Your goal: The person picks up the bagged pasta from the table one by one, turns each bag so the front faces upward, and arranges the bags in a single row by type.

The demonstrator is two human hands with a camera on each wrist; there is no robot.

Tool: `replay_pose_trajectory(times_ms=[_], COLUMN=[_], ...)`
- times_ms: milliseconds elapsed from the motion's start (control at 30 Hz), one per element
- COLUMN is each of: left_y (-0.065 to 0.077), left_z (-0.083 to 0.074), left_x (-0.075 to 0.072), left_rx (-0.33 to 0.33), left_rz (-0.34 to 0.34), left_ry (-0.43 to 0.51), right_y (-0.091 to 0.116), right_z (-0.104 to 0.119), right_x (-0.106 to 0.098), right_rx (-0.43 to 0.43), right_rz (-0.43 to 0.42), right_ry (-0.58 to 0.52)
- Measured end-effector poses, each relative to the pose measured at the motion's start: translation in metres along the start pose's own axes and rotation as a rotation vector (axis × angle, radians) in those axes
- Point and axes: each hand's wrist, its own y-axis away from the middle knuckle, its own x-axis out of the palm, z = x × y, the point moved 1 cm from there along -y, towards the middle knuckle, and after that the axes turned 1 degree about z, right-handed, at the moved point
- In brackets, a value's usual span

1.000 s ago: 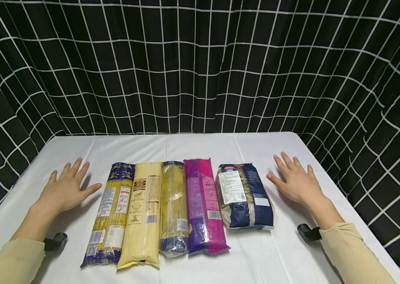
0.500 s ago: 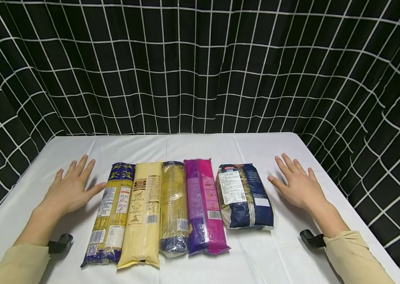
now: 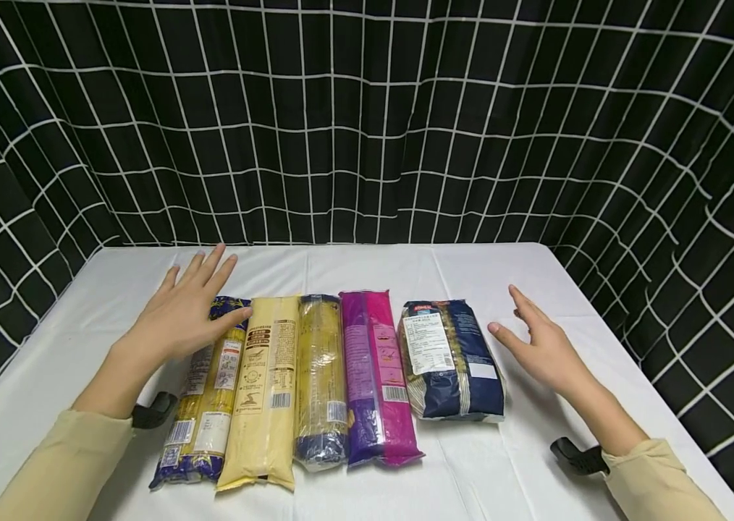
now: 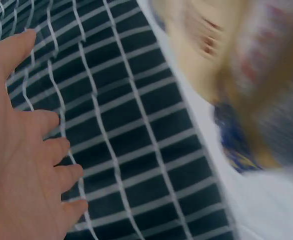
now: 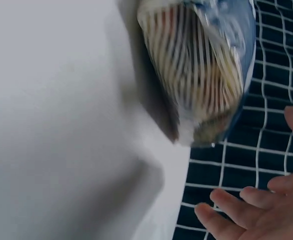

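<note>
My left hand (image 3: pixel 184 315), fingers straight and spread, hovers over the upper part of a long spaghetti packet (image 3: pixel 211 405) with purple-blue ends, hiding some of it. Its thumb overlaps the edge of a cream-coloured packet (image 3: pixel 269 398) in the head view. Nothing is in this palm (image 4: pixel 21 165) in the left wrist view, where the packets are blurred. To the right of a squat navy bag (image 3: pixel 452 362) with a white label, my right hand (image 3: pixel 543 351) is turned on its side, thumb apart from the fingers. In the right wrist view, that bag (image 5: pixel 196 65) shows a striped side.
Between the cream packet and the navy bag lie a clear spaghetti packet (image 3: pixel 320 354) with dark blue ends and a purple-and-pink packet (image 3: pixel 373 383). All lie on a white-covered table (image 3: pixel 458 470). A black curtain (image 3: pixel 367 130) with white grid lines surrounds the far side.
My left hand has moved right and away from me, from beside the leftmost packet to above it. My right hand has turned from palm down onto its side. The packets have stayed put.
</note>
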Motion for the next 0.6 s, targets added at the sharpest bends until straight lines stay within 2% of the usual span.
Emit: replay_pose_trajectory(times_ms=[133, 367, 500, 600], left_y=[-0.027, -0.074, -0.102, -0.122], left_z=[-0.029, -0.086, -0.115, -0.134], left_x=[-0.012, -0.025, -0.019, -0.003], left_rx=[0.092, 0.223, 0.283, 0.312], left_rz=[-0.011, 0.007, 0.055, 0.109], left_ry=[-0.023, 0.006, 0.134, 0.284], right_y=[0.010, 0.027, 0.035, 0.040], right_z=[0.004, 0.006, 0.005, 0.005], right_x=[0.003, 0.007, 0.011, 0.015], right_rx=[0.007, 0.050, 0.061, 0.076], right_rz=[0.000, 0.029, 0.054, 0.075], right_ry=[-0.110, -0.156, -0.157, -0.153])
